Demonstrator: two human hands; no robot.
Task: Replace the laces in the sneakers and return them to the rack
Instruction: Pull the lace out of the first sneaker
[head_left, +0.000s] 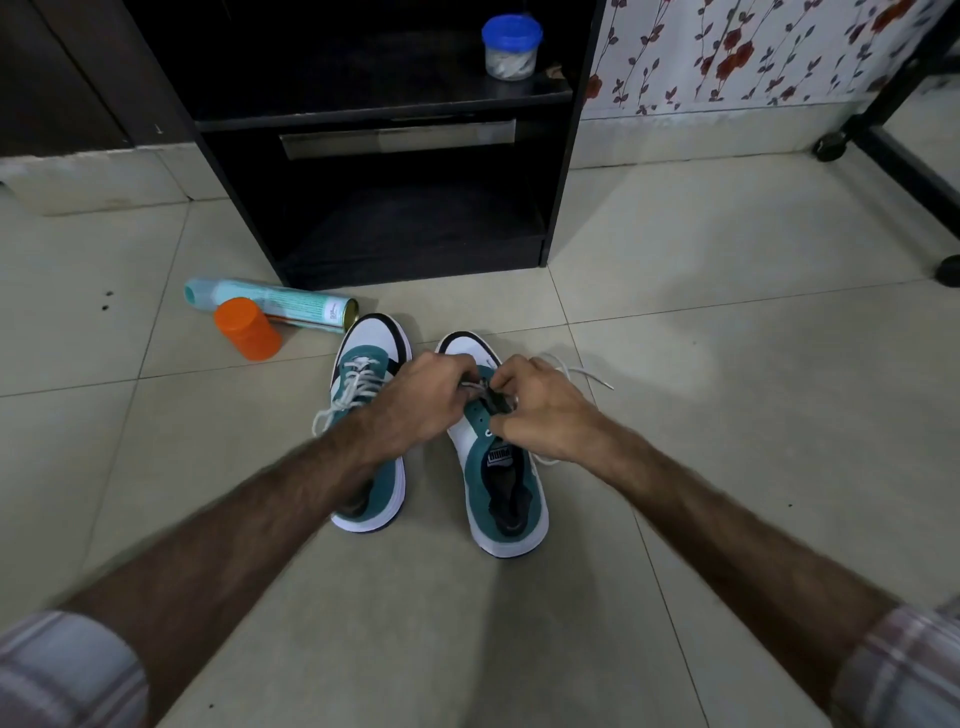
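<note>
Two teal-and-white sneakers stand side by side on the tiled floor, toes pointing at the black rack (387, 124). The left sneaker (366, 415) is laced with a white lace, its ends loose. Over the right sneaker (501, 483), both hands meet at the eyelets. My left hand (423, 400) pinches the white lace (582, 375) near the tongue. My right hand (540, 410) grips the same lace at the eyelets; a free end trails off to the right on the floor. The fingers hide the eyelets being worked.
A teal spray can (270, 304) lies on the floor left of the sneakers, with an orange cap (247, 328) beside it. A blue-lidded jar (510, 47) stands on the rack's upper shelf. A black wheeled frame (893, 150) stands at the right.
</note>
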